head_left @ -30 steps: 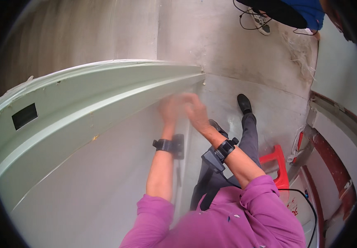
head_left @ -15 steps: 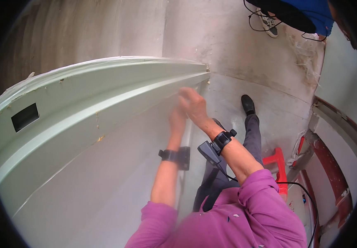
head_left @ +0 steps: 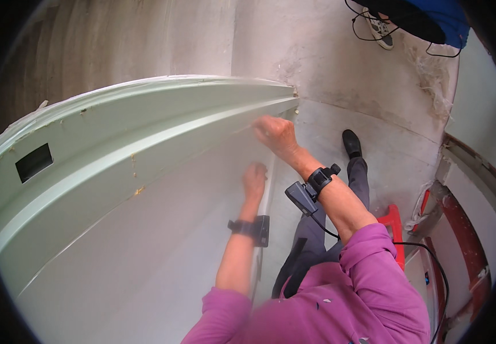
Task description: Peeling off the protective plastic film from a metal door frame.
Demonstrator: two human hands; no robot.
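Looking down a pale green door panel stood against a grey plastered wall. Left hand lies with fingers curled loosely on the panel's face, just below the right hand and beside the panel's right edge; it grips nothing that shows. Right hand is up at the raised moulding, fingers bunched and pressing at the ridge near the panel's far corner; whether it pinches a small tool or abrasive I cannot tell. Both wrists carry black strap-on devices, the right one with a cable trailing off. A red stool sits to the right of the right forearm, and a black shoe on the concrete floor just beyond the right hand. Judgement: the work looks like rubbing or feeling along the moulding; best done with the left hand steadying the panel and the right keeping even pressure along the ridge, not across it. Against half a second ago, the right hand has slid a little further along the moulding and the left has dropped lower.
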